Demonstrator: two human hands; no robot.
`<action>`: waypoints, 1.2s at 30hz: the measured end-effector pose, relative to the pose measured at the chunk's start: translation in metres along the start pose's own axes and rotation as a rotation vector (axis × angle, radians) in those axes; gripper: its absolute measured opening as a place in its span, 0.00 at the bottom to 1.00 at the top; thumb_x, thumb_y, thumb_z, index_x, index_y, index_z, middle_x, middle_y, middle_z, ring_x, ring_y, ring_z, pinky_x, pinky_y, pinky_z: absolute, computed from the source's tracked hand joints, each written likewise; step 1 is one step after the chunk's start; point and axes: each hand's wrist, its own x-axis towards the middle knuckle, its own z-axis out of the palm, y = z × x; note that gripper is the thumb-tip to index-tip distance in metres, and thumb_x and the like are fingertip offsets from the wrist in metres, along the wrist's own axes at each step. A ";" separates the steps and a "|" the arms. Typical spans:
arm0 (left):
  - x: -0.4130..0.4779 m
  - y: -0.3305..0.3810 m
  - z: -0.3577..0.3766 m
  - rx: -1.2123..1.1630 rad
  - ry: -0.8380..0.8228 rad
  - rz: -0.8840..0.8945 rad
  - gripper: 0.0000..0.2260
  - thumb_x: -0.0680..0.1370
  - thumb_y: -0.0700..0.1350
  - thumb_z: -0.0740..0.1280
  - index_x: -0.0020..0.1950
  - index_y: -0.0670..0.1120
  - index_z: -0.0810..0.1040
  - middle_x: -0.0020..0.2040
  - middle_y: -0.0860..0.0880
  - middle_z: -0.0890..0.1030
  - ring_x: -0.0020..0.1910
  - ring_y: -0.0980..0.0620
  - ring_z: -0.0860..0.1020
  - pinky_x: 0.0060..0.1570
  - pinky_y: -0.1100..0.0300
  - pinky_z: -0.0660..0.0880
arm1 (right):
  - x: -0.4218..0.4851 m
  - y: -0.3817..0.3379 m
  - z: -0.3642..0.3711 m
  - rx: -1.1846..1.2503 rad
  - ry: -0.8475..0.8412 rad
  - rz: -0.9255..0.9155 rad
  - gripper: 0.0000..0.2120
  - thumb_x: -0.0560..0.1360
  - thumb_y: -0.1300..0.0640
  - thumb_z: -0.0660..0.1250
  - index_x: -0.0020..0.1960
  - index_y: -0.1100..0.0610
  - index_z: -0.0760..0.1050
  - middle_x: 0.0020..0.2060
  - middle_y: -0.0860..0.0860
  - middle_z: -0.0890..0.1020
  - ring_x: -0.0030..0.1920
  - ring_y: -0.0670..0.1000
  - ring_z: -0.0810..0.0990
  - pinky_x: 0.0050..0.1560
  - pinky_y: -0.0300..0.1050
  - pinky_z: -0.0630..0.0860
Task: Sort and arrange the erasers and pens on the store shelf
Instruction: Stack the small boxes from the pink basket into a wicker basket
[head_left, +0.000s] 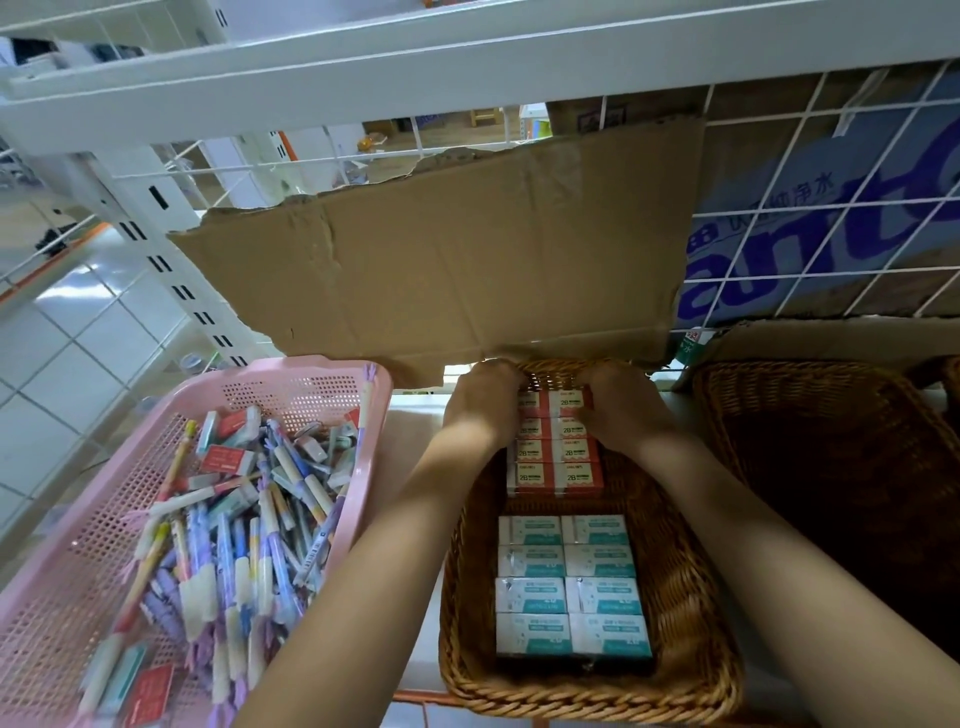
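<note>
Left hand (480, 410), right hand (621, 410): fingers curled, gripping red erasers (569, 475) in wicker basket (691, 613).

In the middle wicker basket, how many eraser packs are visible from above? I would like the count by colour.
Red eraser packs: 8 (the left hand and right hand partly cover the far row)
Teal eraser packs: 8
Total: 16 visible in the wicker basket; any layers underneath are hidden.
</note>
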 end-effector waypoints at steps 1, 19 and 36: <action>-0.001 0.000 -0.002 0.016 -0.007 -0.007 0.14 0.75 0.37 0.64 0.60 0.46 0.78 0.59 0.44 0.78 0.59 0.44 0.76 0.54 0.56 0.73 | -0.001 -0.004 -0.002 -0.025 0.008 0.022 0.09 0.77 0.56 0.65 0.55 0.58 0.76 0.55 0.55 0.78 0.56 0.54 0.76 0.53 0.43 0.71; -0.172 -0.180 -0.093 0.174 -0.072 -0.443 0.17 0.72 0.47 0.70 0.62 0.52 0.78 0.57 0.49 0.82 0.55 0.48 0.79 0.54 0.57 0.74 | -0.025 -0.208 0.032 0.039 -0.200 -0.600 0.06 0.72 0.64 0.62 0.46 0.59 0.76 0.47 0.55 0.80 0.50 0.54 0.77 0.44 0.42 0.68; -0.252 -0.203 -0.070 0.171 -0.369 -0.570 0.18 0.66 0.61 0.73 0.41 0.46 0.81 0.35 0.52 0.82 0.33 0.55 0.79 0.38 0.58 0.80 | 0.015 -0.297 0.114 0.030 -0.302 -0.527 0.12 0.75 0.63 0.63 0.58 0.57 0.72 0.54 0.54 0.76 0.53 0.54 0.73 0.52 0.48 0.71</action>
